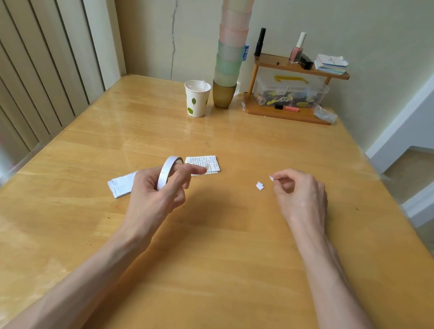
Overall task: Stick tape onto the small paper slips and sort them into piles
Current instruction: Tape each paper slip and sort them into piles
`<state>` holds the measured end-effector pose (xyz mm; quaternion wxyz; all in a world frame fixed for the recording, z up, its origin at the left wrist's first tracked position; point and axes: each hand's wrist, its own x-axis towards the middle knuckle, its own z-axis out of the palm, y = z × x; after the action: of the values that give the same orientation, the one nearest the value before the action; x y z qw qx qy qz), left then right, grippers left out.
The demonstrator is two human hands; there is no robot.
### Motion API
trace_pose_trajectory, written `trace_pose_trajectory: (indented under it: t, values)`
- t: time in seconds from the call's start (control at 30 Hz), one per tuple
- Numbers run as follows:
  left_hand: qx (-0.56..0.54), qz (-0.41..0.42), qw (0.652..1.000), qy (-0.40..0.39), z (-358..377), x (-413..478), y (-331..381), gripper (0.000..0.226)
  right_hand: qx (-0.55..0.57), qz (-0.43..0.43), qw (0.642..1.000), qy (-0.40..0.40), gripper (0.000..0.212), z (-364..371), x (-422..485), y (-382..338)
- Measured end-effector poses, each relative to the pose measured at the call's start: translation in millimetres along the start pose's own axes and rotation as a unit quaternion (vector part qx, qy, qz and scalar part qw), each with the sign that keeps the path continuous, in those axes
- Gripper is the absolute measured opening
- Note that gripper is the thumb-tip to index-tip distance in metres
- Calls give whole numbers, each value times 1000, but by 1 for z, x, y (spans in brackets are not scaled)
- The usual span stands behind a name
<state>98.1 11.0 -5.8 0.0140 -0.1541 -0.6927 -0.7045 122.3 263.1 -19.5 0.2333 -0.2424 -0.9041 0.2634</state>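
My left hand [164,185] grips a thin white tape roll [167,171] upright above the wooden table [210,244], index finger stretched out with a small bit of tape at its tip. Just beyond that finger lies a pile of printed paper slips [205,163]. A second pile of white slips [122,186] lies to the left, partly hidden by the hand. My right hand [301,194] pinches a tiny white scrap [271,178] between thumb and forefinger. Another small white scrap [260,186] lies on the table just left of it.
At the back stand a paper cup with leaf print [196,98], a tall stack of pastel cups [232,45] and a small wooden shelf [290,91] with a clear plastic box, bottles and a paper stack. Table edges run left and right.
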Motion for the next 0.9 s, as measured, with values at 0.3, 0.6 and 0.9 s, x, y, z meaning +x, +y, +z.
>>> trace_pose_trajectory:
  t: [0.3, 0.6, 0.9]
  values:
    - [4, -6, 1000, 11, -2, 2, -5, 37, -44, -41, 998, 15, 10, 10, 2, 5]
    - [-2, -19, 999, 37, -6, 5, -4, 29, 31, -149, 988, -7, 21, 32, -5, -14]
    - [-46, -51, 996, 48, -11, 12, -14, 23, 27, -260, 961, -86, 37, 79, 0, -57]
